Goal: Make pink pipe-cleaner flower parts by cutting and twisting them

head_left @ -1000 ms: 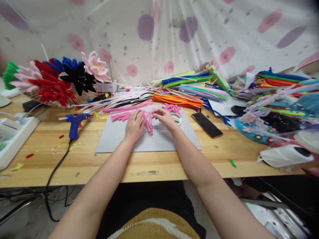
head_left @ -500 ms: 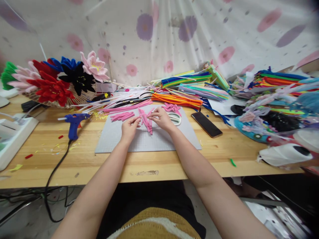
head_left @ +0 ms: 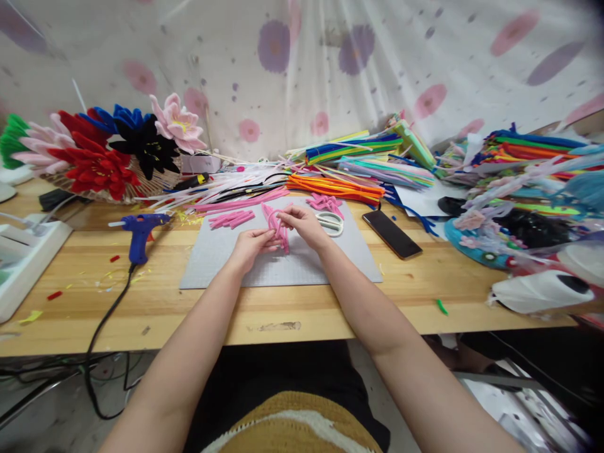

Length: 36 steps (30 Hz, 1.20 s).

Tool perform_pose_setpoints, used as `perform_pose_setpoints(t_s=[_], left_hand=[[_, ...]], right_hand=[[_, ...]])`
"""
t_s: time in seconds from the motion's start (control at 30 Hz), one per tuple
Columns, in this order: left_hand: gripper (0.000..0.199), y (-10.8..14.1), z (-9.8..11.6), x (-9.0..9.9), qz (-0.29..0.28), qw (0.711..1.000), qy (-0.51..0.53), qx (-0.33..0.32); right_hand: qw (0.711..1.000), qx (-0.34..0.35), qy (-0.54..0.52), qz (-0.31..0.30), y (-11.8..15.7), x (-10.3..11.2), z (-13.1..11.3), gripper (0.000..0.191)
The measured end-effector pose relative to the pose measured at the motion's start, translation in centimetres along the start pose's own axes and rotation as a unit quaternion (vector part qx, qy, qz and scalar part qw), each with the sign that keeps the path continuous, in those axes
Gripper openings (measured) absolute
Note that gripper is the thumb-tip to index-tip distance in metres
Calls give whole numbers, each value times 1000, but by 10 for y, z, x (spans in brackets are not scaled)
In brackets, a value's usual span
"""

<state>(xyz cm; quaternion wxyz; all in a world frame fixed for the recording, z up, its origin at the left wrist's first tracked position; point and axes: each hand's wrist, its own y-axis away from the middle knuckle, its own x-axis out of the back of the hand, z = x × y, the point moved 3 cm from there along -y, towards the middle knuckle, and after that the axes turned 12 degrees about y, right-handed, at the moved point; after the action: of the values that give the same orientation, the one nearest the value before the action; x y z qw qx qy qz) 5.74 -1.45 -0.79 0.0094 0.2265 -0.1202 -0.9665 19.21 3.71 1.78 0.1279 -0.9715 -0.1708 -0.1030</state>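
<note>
Left hand [head_left: 256,244] is shifted inward, nearer the right hand [head_left: 303,224], over the grey mat [head_left: 212,267]. One pink fuzzy strip [head_left: 270,219] appears pinched by both hands above the mat's middle; gentle, even bending is advised.

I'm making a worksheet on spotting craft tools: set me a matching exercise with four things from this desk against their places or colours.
1. glue gun
2. scissors
3. smartphone
4. pink chenille stems

A. white handles, on the gray mat
B. at the fingers of the left hand and right hand
C. blue body, left of the mat
D. dark screen, right of the mat

Pairs: 1-C, 2-A, 3-D, 4-B
</note>
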Motion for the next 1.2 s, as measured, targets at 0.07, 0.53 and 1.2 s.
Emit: perform_pose_setpoints(t_s=[0.07,0.53,1.2], left_hand=[[25,-1,-1,1,-4,1000,-12,-1],[24,4,4,-4,-10,996,-83,-17],[16,-3,1,1,-40,946,-304,-104]], right_hand=[[1000,-1,5,-8,1,-1,0,30],[999,2,41,-20,7,-5,-9,26],[999,10,50,-9,-3,1,1,25]])
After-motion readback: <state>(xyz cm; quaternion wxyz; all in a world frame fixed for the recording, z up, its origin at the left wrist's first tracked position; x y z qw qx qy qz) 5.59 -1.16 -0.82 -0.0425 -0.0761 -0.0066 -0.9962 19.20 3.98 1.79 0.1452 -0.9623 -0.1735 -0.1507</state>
